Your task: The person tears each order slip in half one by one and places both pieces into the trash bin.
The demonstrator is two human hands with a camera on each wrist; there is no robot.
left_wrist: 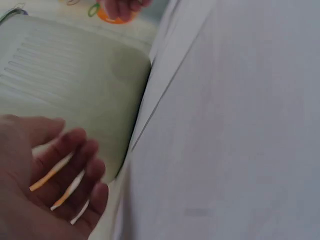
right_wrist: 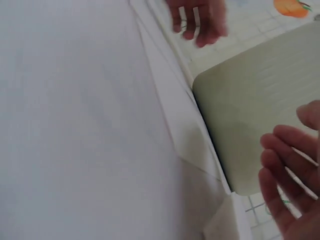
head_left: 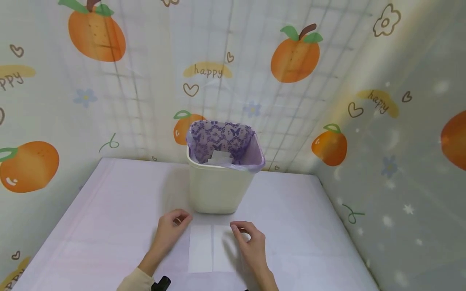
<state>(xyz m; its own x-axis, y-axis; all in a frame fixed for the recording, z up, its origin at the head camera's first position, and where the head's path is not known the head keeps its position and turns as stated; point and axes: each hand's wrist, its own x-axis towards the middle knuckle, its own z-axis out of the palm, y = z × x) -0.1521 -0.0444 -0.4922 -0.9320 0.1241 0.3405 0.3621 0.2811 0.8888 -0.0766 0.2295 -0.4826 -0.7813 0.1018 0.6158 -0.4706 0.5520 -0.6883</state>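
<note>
In the head view a white sheet of what looks like paper [head_left: 200,248] lies flat on the table, with a line down its middle; I cannot tell whether it is one creased sheet or two side by side. My left hand [head_left: 170,228] hovers by its far left corner, fingers loosely bent and holding nothing. Above the right half is my right hand [head_left: 251,242], its fingers curved with nothing between them and its shadow falling on the sheet. Just beyond stands a cream bin [head_left: 218,190]. Both wrist views show loosely bent fingers in front of the bin's side.
A purple patterned liner [head_left: 240,141] covers the bin's inside, and white pieces [head_left: 220,157] lie within. White cloth covers the table [head_left: 291,218]. Behind and to the right hangs a curtain [head_left: 251,89] printed with oranges. A black strap device [head_left: 161,283] sits at the left wrist.
</note>
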